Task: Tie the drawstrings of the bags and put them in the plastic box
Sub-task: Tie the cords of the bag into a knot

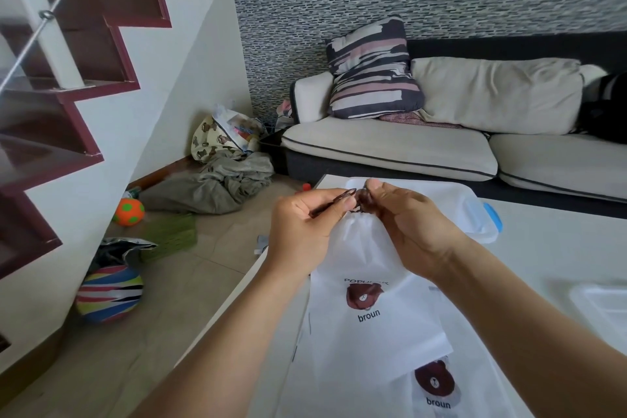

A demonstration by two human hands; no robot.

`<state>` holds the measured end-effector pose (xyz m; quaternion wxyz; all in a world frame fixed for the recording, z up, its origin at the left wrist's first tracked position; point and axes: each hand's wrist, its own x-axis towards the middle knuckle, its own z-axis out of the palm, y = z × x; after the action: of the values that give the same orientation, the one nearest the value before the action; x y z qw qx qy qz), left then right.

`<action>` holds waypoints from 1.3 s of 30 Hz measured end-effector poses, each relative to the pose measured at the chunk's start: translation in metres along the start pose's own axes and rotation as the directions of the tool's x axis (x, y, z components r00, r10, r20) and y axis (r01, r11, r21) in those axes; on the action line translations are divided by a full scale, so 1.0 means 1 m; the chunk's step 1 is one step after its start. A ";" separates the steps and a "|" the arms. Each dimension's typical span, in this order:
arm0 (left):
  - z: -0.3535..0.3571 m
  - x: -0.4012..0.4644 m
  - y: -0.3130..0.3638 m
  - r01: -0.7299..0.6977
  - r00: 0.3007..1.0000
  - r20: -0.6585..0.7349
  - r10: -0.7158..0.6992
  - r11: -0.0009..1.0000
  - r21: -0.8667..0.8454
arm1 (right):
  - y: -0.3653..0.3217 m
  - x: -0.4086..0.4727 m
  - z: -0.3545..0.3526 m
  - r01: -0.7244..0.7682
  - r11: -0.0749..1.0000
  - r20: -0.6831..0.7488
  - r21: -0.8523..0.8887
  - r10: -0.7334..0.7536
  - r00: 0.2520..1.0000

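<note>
White bear-print drawstring bag [364,268] at frame centre — you hold its gathered neck up.
Your left hand [305,224] pinches the dark brown drawstring [344,195]; your right hand [412,224] pinches the knot. Behind it — the clear plastic box with blue clip [481,214] on the white table [559,248].

matt white cloth bag [366,326], translucent plastic box [475,217], glossy white table [559,248]

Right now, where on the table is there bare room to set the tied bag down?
Bare table lies right of the hands, between the plastic box and the lid. The near middle is crowded: the held bag overlaps another bag.
</note>
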<state>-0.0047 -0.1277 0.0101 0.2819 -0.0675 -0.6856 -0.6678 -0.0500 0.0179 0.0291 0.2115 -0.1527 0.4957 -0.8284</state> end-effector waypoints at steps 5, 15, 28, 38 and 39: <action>0.001 -0.001 -0.003 0.007 1.000 0.016 -0.007 1.000 0.019 | -0.001 0.005 -0.010 0.013 0.997 -0.033 0.076 -0.011 0.999; -0.002 -0.001 -0.002 -0.061 0.998 0.021 0.059 0.990 0.125 | -0.020 0.002 -0.027 -0.280 0.958 0.018 -0.069 0.281 0.959; -0.003 0.000 -0.006 -0.018 0.999 0.047 0.014 0.997 0.080 | -0.028 -0.004 -0.022 -0.120 0.907 0.040 -0.403 0.148 0.988; -0.004 0.000 -0.005 0.001 0.998 0.062 -0.006 0.997 0.076 | -0.020 -0.008 -0.017 -0.054 0.855 0.184 -0.515 0.172 0.968; -0.005 0.001 -0.007 -0.004 0.998 0.062 -0.001 0.996 0.090 | -0.019 -0.007 -0.016 -0.050 0.863 0.174 -0.503 0.158 0.972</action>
<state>-0.0072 -0.1336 0.0042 0.2637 -0.0758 -0.7233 -0.6336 -0.0548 0.0420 0.0379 0.2607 -0.2610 0.6739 -0.6402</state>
